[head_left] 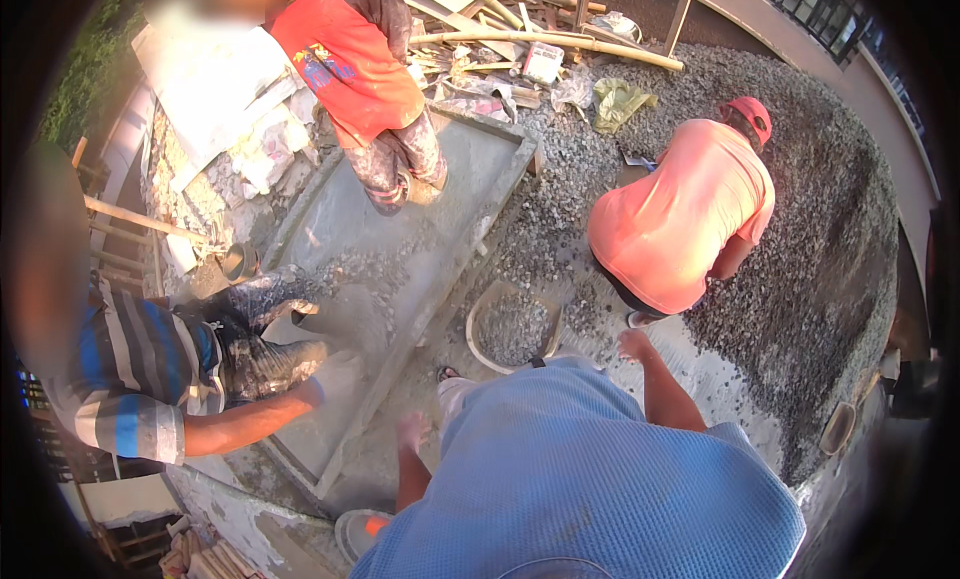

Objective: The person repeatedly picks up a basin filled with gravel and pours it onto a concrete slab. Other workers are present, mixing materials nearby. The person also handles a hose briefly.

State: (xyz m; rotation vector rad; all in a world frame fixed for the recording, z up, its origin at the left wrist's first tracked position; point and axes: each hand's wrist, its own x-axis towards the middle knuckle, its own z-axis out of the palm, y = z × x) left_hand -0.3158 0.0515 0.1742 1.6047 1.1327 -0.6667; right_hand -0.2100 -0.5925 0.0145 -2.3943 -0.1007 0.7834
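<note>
My left hand (412, 432) hangs at my left side, fingers apart and nothing in it, near the raised edge of a long mixing trough (440, 297). Out to my right, my right hand (634, 346) is empty too, its fingers spread above the pale, wet ground. Between them, just beyond my waist, a round basin (478, 351) holds grey gravel. Wet grey mix and loose stones lie in the trough. Beside my left arm is a pail (352, 535) with something orange in it, partly hidden by my blue shirt.
A person in a striped shirt (150, 379) works at the trough's left side, hands blurred. Another in red (345, 69) stands in it. A third in salmon (680, 214) bends at a large gravel heap (830, 239). Bamboo poles (550, 39) and scrap lie behind.
</note>
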